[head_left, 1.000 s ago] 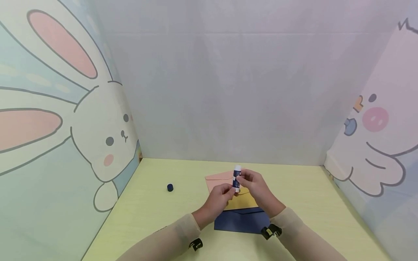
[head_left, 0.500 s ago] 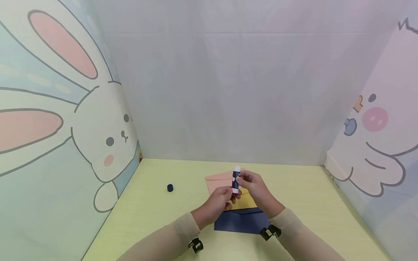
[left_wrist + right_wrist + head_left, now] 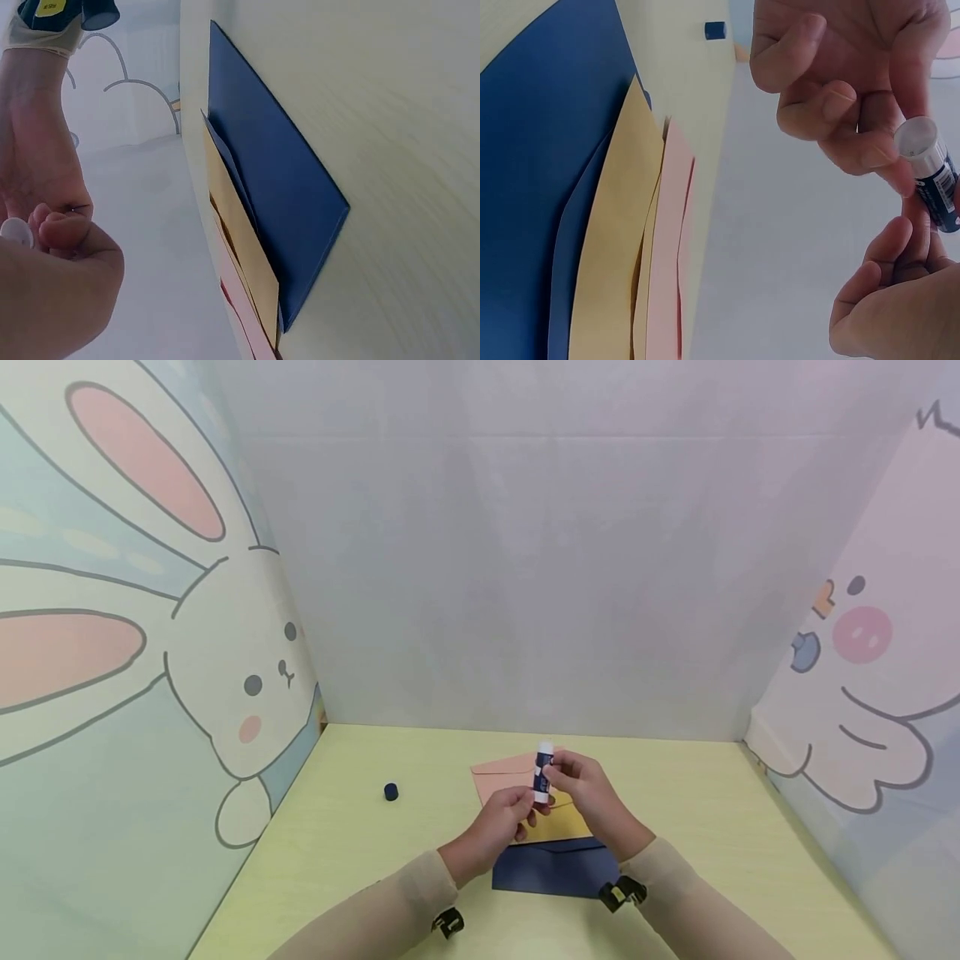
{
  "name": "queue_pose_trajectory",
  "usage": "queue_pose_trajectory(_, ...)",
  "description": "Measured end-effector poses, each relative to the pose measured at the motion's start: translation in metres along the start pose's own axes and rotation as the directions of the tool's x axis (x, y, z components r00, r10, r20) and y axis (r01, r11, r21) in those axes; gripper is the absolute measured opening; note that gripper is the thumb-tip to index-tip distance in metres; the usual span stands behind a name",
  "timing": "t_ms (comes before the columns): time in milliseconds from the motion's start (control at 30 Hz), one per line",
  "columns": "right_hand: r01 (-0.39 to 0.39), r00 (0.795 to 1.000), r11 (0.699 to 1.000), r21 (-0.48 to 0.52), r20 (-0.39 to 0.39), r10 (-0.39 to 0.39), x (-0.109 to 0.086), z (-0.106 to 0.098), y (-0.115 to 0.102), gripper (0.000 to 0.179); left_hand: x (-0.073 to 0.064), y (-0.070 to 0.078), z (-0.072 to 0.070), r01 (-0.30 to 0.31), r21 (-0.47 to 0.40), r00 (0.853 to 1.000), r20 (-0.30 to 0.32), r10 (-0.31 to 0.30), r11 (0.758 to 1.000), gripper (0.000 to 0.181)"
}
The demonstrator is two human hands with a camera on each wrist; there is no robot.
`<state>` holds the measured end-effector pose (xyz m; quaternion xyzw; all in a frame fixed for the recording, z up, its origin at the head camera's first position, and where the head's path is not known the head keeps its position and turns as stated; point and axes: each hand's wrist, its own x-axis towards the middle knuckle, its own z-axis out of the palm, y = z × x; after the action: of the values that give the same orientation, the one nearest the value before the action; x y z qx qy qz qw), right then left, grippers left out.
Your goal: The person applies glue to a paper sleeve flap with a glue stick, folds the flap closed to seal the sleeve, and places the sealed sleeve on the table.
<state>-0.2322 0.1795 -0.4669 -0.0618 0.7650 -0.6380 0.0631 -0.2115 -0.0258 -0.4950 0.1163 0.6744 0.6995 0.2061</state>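
Note:
A glue stick (image 3: 543, 770) with a dark blue label and white ends stands nearly upright above the table, its cap off. Around its labelled barrel, the right hand (image 3: 596, 797) grips with thumb and fingers. The left hand (image 3: 491, 831) pinches the white base at the lower end, seen closely in the right wrist view, where the glue stick (image 3: 936, 180) tilts between both hands. In the left wrist view only a white round end (image 3: 16, 232) shows beside the fingers. Below the hands lie a pink envelope (image 3: 497, 783), a yellow envelope (image 3: 558, 829) and a navy envelope (image 3: 555, 872), overlapping.
A small dark blue cap (image 3: 391, 792) sits on the pale yellow table (image 3: 352, 860), left of the envelopes. Behind the table rises a plain grey-white backdrop (image 3: 510, 593); side panels carry cartoon animals, a rabbit (image 3: 262, 710) on the left.
The left fingers uncurl a little and shift at the glue stick's base, while the stick and right hand stay almost in place. The cap and envelopes have not moved.

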Motion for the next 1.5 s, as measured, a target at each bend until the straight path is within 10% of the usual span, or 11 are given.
queue_pose_trajectory(500,0.005,1.000,1.000,0.000,-0.007,-0.005,-0.0001,0.0025,0.0025,0.024,0.0002,-0.0046,0.0036,-0.165,0.413,0.938,-0.214,0.272,0.896,0.036)
queue_pose_trajectory(900,-0.003,1.000,1.000,-0.012,-0.004,0.003,-0.0014,0.0016,0.0015,0.025,0.0015,-0.0060,0.0029,-0.213,0.362,0.942,-0.170,0.289,0.907,0.030)
queue_pose_trajectory(1500,-0.019,1.000,1.000,-0.009,-0.008,0.019,-0.0009,-0.0005,0.0032,0.025,0.0000,-0.0027,0.0065,-0.113,0.182,0.987,-0.088,0.131,0.977,0.032)
